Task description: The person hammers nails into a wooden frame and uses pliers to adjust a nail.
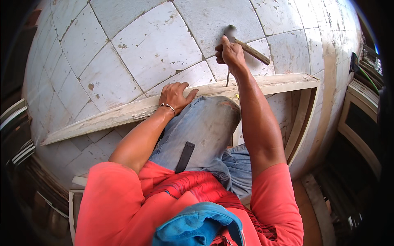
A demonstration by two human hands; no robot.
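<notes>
My left hand presses down on the long wooden frame, its fingers bent over the rail and its thumb spread toward my knee. Beyond the rail, my right hand is closed in a fist. A thin metal rod comes out below this fist and reaches down to the rail. Beside the fist is a hammer, its wooden handle slanting to the right. The hammer's head is blurred, and I cannot tell whether my right hand touches it.
My bent knee leans against the frame. Worn white tiles cover the floor. Other wooden frames stand at the right, near a green-handled tool. Stacked panels line the left side.
</notes>
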